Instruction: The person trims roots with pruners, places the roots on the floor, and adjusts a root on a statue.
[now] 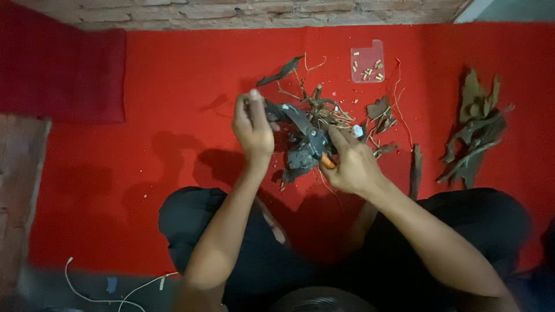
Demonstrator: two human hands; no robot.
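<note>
A small clear plastic packet (366, 62), roughly square with a notched far corner, is lying flat on the red cloth floor covering (162, 75) at the far right of the scene, and small yellowish pieces are showing through it; whether it carries any label is too small to tell.

The left hand (252, 124) is closing its grip around the far end of a dark twisted piece of dried root (278, 111), fingers curled and pressed against it, holding it raised above the cloth. The right hand (351, 163) is wrapping its grip tight around the orange handles of a pair of pruning shears (309, 132), whose dark blades are reaching left toward the root. Motion blur is making it hard to say whether the blades are touching the root.

Just beyond the hands a tangle of thin pale roots and twigs (324, 110) is lying on the cloth, partly hidden by the shears. Below the shears a dark lump (299, 160) is sitting, its nature unclear. At the far right a heap of large brown dried leaves and bark strips (475, 130) is resting, well apart from the hands. A white cord (115, 292) is trailing along the near left edge, cut off by the frame.
</note>
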